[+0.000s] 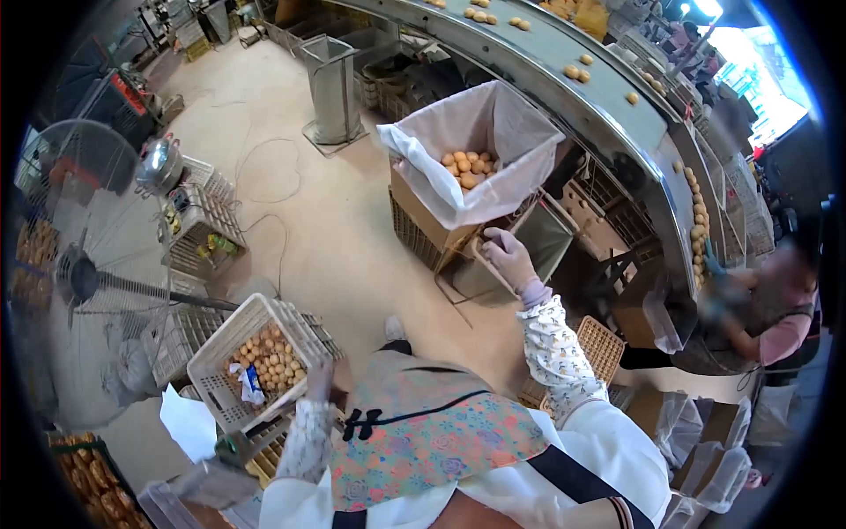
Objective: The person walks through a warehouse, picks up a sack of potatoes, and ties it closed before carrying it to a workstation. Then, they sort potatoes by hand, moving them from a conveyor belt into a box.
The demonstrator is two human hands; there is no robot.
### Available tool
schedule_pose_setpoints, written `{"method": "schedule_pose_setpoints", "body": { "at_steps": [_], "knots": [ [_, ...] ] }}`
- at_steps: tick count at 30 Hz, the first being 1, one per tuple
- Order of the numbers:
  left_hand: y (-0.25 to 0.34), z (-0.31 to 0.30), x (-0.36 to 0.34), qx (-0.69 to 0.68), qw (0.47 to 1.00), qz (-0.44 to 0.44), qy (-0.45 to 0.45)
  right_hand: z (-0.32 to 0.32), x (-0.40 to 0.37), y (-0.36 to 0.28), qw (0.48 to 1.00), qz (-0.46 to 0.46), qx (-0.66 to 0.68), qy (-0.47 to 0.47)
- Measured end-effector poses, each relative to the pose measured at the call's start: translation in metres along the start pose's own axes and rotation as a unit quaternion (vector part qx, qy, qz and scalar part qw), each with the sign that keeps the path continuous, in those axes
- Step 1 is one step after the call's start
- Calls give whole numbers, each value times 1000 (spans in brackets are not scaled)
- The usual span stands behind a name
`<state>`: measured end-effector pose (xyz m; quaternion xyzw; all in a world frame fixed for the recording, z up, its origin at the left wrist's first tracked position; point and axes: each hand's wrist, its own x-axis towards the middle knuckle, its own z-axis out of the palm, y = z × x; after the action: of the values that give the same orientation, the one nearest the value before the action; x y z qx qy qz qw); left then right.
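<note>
My right hand (509, 256), in a pale glove, is closed at the near rim of a tall grey bin (551, 238). Whatever its curled fingers hold, if anything, is hidden. Just beyond it, a cardboard box (419, 204) with a white liner (529, 132) contains round yellow-brown produce (469, 167). On the other side, my left hand (320, 379) is beside the right edge of a white plastic crate (211, 375); its fingers are too blurred to make out. More round produce (278, 360) lies in this crate, with a blue-and-white wrapper (251, 384) on top.
A conveyor (608, 115) carrying scattered produce curves along the right, where a co-worker (767, 309) reaches toward it. A large fan (79, 273) stands left. Another tall bin (330, 88) is farther back; lined boxes (679, 423) are at lower right.
</note>
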<state>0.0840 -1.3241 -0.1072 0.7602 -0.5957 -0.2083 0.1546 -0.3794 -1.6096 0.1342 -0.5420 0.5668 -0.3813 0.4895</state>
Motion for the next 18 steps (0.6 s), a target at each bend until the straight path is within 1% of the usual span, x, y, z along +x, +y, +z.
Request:
{"method": "schedule_pose_setpoints", "body": {
  "at_steps": [1,2,3,4,5,6,7,9,12,13,14,15,16,18],
  "knots": [
    [43,-36,69,-169,974,-105,-111,6,15,-1,998,-17,-68,8],
    [96,-66,123,-233,956,-145,-101,12,29,-2,990,-38,-134,15],
    [119,-73,178,-284,942,-137,-112,13,44,9,992,-43,-116,-6],
    [158,-90,223,-294,943,-129,-87,12,51,3,994,14,-107,-28],
    [198,-113,268,-304,943,-118,-59,8,60,0,996,56,-68,-13],
    [226,-130,312,-332,936,-90,-73,2,72,-4,995,98,-29,2],
    [244,-137,354,-361,926,-64,-88,-6,88,-25,994,84,-45,44],
    [256,-110,435,-490,870,-2,-62,-27,131,-69,986,38,-83,136],
    [297,-126,518,-444,887,89,-88,-65,226,-103,944,-62,-170,276],
    [292,-116,541,-422,887,96,-162,-89,276,-103,890,-166,-275,324],
    [287,-106,565,-395,882,105,-234,-104,316,-101,817,-254,-374,358],
    [278,-101,576,-336,878,117,-320,-105,344,-117,814,-202,-404,366],
    [278,-103,594,-297,875,149,-353,-112,381,-140,803,-160,-434,376],
    [276,-109,630,-220,857,219,-410,-133,453,-161,728,-226,-511,397]
  ]
}}
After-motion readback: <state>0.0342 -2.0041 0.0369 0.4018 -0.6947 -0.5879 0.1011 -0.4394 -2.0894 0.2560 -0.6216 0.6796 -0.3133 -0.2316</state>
